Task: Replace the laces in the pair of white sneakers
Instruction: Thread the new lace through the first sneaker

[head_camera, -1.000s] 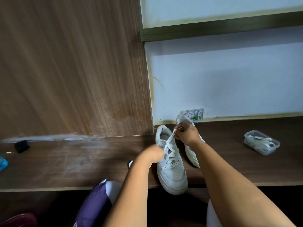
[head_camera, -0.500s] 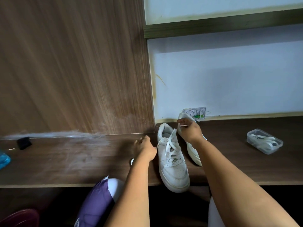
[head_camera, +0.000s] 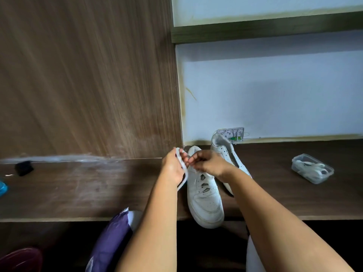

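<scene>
A dark wooden tabletop [head_camera: 78, 189] runs left to right below a wood panel and a pale wall. Near its front edge stands a white sneaker [head_camera: 205, 201], toe toward the person and overhanging the edge; the second sneaker [head_camera: 225, 152] lies tilted just behind and to its right. Far right sits a clear plastic box [head_camera: 312, 168] with what look like white laces inside. The left hand [head_camera: 173, 169] holds a loop of flat white lace [head_camera: 183, 167], fingers curled round it, just left of the near shoe's collar. The right hand [head_camera: 208, 163] hovers over the upper eyelets, fingers pinched together, apparently on the same lace. The lace looks light, limp and soft; I judge it is best gripped close to its stiff tip, since slack will flop and snag in the eyelets.
</scene>
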Tool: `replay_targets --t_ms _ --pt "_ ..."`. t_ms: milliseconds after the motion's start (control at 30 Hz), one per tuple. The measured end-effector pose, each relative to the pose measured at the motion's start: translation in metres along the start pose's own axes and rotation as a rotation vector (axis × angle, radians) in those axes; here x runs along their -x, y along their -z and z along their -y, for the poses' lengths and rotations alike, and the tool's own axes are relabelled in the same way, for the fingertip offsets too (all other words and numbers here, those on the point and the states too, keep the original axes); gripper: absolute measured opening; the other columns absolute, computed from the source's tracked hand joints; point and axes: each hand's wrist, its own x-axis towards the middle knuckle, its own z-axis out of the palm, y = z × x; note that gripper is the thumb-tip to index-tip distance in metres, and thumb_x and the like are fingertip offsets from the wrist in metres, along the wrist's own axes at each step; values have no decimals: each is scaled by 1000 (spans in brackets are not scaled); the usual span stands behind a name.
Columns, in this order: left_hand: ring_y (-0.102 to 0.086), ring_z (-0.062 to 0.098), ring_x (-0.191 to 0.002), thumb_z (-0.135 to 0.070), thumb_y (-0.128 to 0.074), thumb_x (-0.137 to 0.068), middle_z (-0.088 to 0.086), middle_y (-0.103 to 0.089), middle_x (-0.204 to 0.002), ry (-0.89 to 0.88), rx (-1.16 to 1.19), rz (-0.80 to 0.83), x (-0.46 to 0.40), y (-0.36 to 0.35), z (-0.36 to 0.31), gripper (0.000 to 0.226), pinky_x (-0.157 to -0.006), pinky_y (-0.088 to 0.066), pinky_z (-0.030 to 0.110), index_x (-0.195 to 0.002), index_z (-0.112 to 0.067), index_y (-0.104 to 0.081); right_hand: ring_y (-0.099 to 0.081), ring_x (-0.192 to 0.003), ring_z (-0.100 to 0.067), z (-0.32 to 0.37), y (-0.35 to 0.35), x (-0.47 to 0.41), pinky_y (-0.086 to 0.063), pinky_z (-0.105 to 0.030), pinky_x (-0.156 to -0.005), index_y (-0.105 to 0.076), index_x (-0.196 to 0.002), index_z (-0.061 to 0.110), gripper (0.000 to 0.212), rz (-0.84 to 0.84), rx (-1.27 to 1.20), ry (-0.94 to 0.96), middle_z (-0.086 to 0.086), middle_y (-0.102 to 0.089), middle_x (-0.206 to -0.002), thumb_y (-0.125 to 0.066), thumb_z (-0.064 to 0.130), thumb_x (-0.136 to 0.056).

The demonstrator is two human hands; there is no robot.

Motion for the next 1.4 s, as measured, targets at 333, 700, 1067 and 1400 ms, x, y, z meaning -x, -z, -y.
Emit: replay_targets --t_ms 333,700,1067,1400 --pt "-53 9 -75 -15 -35 -102 -2 -60 -83 -34 344 183 13 -7 -16 27 -74 -41 22 -88 -12 -58 -41 -50 -6 7 2 8 -29 -15 -46 -65 -88 7 8 392 -227 -217 -1 -58 -63 -59 9 -93" --pt "-52 8 -68 -9 -55 -95 -4 -64 -80 -286 -497 119 3 4 11 13 -56 -42 11 -94 -14 -67 -57 -68 -11 10 53 10 -45 -23 -69 -67 -84 14 33 2 -617 -205 -1 -61 -79 -46 34 -99" --pt "-63 14 -92 -18 -64 -88 -7 -59 -105 -695 -1297 48 -12 19 43 23 -78 -49 25 -109 -23 -70 -68 -62 -11 -4 27 -1 -54 -16 -61 -66 -83 -2 22 -242 -244 -100 -9 -68 -79 -59 17 -94" --pt "-63 11 -86 -8 -64 -84 -15 -56 -92 -718 -1194 8 -7 16 52 19 -76 -50 25 -94 -23 -70 -64 -81 -10 -12 29 -6 -45 -15 -71 -70 -85 19 16 -262 398 55 6 -69 -82 -76 6 -77"
